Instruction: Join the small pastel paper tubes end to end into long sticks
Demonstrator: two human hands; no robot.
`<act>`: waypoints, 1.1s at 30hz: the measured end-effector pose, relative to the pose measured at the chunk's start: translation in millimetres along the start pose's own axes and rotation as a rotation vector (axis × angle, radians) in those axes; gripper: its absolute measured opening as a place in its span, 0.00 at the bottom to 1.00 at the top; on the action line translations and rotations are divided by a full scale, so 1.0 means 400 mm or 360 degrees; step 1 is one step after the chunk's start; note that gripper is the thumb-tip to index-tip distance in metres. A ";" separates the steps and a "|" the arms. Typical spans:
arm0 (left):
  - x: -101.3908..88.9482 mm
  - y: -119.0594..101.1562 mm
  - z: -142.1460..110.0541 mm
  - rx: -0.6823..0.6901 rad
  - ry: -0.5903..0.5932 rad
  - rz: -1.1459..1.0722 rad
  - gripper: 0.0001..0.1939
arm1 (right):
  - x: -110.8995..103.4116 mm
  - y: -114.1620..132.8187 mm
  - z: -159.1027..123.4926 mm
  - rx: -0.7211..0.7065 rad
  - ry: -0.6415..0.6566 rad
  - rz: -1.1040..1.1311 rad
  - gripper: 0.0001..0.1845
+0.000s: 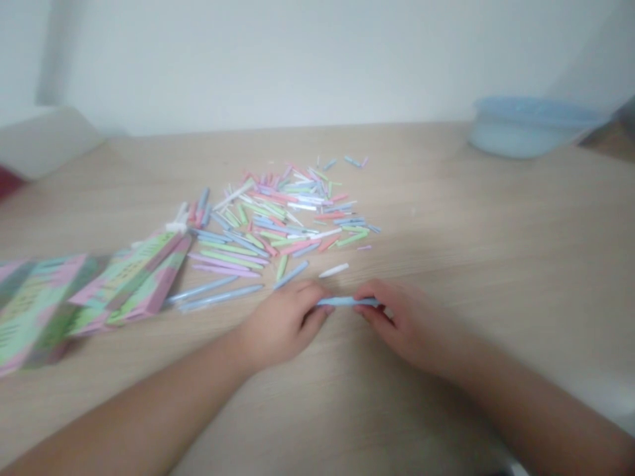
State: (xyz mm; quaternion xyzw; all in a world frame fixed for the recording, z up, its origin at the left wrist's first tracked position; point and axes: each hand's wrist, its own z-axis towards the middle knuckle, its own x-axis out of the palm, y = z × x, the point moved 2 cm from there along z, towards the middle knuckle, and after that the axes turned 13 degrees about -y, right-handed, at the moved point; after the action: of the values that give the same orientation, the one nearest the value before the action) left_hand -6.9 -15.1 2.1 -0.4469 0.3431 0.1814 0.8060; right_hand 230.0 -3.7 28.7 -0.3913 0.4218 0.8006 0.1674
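Dozens of thin pastel paper strips are still sitting in a loose pile on the wooden table, in pink, green, blue and white, so most of the lot looks untouched, with only one in hand right now. That one is a pale blue strip, held level just in front of the pile, near the middle of the table. The left hand is closed around one end, and the right hand is pinching the other, fingers curled in on both sides, with a small gap between the hands. A few strays lie apart from the heap on the near side, including two long blue strips by the left hand and a short white one just past the held strip. Over on the left there's a stack of folded patterned paper in pink and green, touching the pile's near-left edge. Far right there's a pale blue plastic tub with a lid, and I can't tell what's inside it. Nothing finished is obvious anywhere, though the shot's pretty blurry.
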 end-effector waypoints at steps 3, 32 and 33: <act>-0.002 -0.001 -0.001 0.0016 -0.0001 -0.0032 0.10 | 0.000 -0.001 0.002 0.0019 0.0028 0.0019 0.07; 0.006 0.002 0.000 0.0039 0.0025 0.0078 0.10 | -0.015 -0.019 -0.001 0.0103 0.0148 0.0141 0.11; 0.005 0.002 0.000 0.0038 0.0018 0.0080 0.09 | -0.016 -0.019 0.000 0.0105 0.0113 0.0147 0.13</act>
State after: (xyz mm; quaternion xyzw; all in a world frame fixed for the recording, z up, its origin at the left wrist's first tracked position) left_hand -5.8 -14.7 0.1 -0.4296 0.3608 0.1949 0.8045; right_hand 238.6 1.2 29.5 -0.3939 0.4712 0.7787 0.1281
